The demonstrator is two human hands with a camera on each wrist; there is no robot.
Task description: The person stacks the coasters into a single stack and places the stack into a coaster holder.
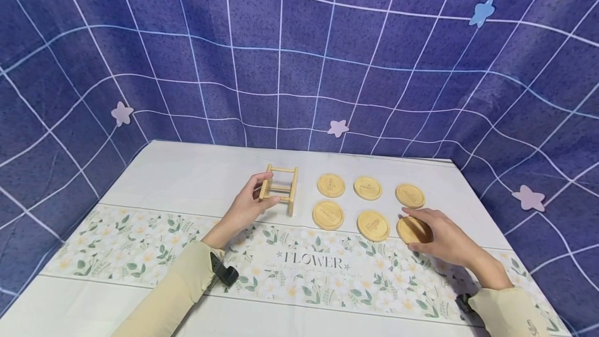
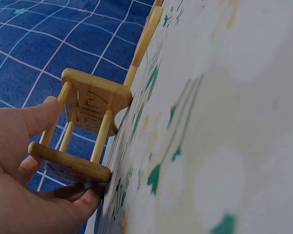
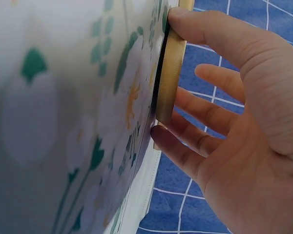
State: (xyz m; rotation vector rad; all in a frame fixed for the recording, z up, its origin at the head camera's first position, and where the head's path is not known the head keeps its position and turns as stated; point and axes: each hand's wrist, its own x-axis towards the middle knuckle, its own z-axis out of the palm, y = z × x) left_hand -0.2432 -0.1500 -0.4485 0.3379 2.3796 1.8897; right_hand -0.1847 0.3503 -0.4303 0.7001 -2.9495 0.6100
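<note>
My left hand (image 1: 247, 203) grips a small light-wood coaster rack (image 1: 294, 191), which has two side panels joined by round dowels. In the left wrist view, the thumb lies by a dowel and the fingers reach around the nearer panel (image 2: 71, 163). The rack stands on the table. At the right, my right hand (image 1: 444, 235) spans a round wooden coaster (image 1: 413, 230) lying flat. Its thumb and fingers are at opposite sides of the rim; the right wrist view shows the coaster's edge (image 3: 169, 80) between them. Part of that coaster is hidden by the hand.
More round wooden coasters lie flat in two rows between the hands, among them a front one (image 1: 373, 225) and a back one (image 1: 409, 195). A white tablecloth (image 1: 187, 170) with a floral band covers the table. Behind hangs a blue grid-patterned curtain (image 1: 299, 66).
</note>
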